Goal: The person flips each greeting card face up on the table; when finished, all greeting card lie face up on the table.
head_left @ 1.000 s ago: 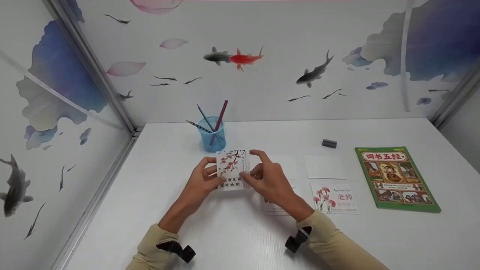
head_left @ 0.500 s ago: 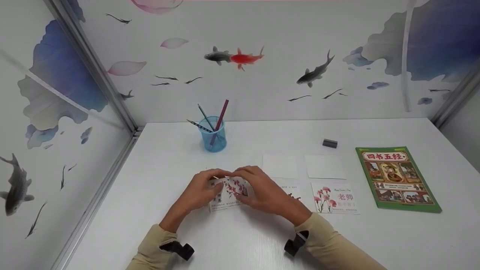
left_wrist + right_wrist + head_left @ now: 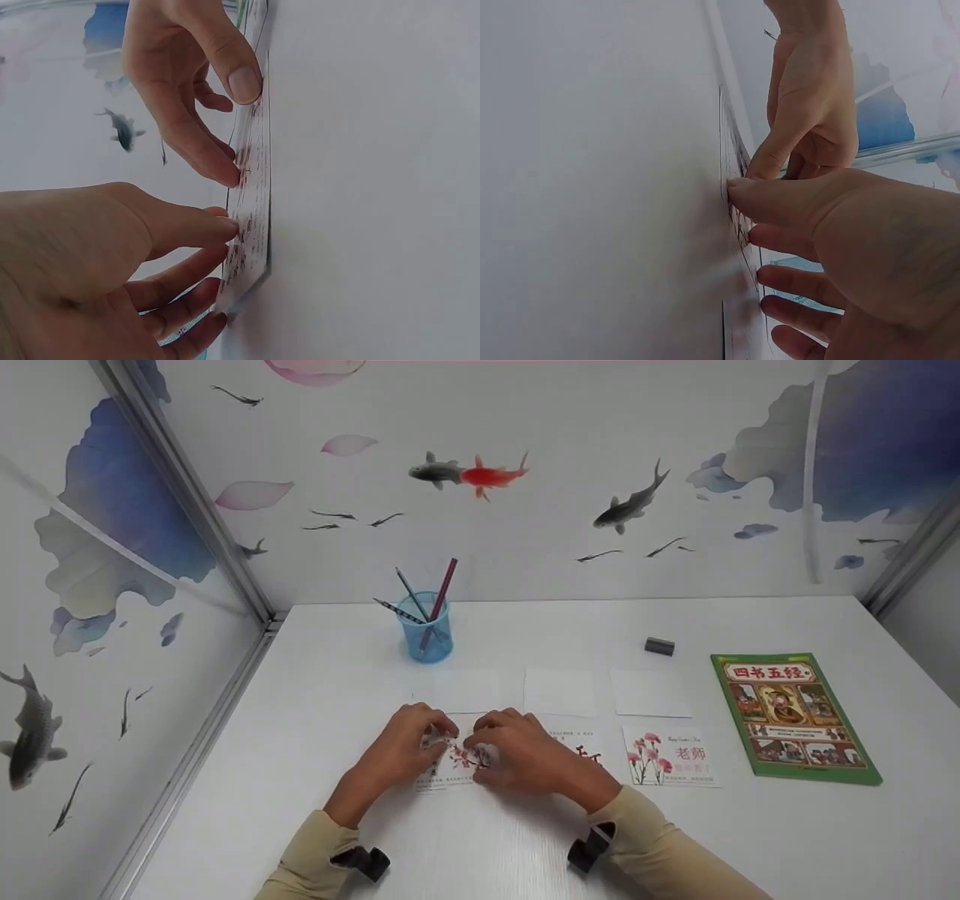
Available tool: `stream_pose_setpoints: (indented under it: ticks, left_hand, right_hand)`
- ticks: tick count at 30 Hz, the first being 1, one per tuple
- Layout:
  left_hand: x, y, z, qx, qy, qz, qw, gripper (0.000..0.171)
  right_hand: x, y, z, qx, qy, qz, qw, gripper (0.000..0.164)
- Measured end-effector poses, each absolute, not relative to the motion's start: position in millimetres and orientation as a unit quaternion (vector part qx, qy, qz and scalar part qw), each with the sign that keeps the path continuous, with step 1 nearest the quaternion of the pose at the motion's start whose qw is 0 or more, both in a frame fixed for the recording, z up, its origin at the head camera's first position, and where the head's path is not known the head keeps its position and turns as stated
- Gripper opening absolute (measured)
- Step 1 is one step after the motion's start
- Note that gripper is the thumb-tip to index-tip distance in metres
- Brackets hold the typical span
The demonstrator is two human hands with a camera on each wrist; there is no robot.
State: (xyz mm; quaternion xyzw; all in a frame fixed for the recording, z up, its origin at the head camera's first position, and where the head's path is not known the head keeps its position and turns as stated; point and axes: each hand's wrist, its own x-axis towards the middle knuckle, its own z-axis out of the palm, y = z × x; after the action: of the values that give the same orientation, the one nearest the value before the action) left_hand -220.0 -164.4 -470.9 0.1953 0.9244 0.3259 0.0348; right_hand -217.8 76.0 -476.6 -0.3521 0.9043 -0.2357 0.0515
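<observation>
A white greeting card (image 3: 460, 756) with pink blossom and small printed text lies low over the white table, in front of my body. My left hand (image 3: 401, 750) holds its left side, thumb on the printed face and fingers at the edge. On the opposite side, my right hand (image 3: 521, 754) grips the card with bent fingers at the far edge and the thumb near the front. The left wrist view shows the card (image 3: 253, 202) nearly flat, fingertips of both hands along it. Part of the print is hidden under the hands.
A row of blank white cards (image 3: 559, 692) lies behind. To the right are a carnation card (image 3: 670, 756) and a partly covered card (image 3: 574, 735). Further off stand a blue pencil cup (image 3: 427, 637), a dark grey eraser-like block (image 3: 659, 646) and a green book (image 3: 796, 718).
The blossom card has come down from upright in both hands, turned sideways, and been lowered close to the table. A blank card behind it is now uncovered.
</observation>
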Motion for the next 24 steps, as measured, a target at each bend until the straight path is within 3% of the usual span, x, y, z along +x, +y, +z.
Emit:
stream_pose_setpoints:
  ticks: [13, 24]
  left_hand:
    - [-225, -134, -461, 0.204, 0.934, 0.294, 0.01, 0.023]
    - [-242, -58, -461, 0.253, 0.929, 0.269, -0.012, 0.023]
  right_hand:
    - [-227, 102, -474, -0.372, 0.88, -0.293, 0.051, 0.049]
    - [-247, 230, -472, -0.264, 0.91, -0.318, 0.018, 0.049]
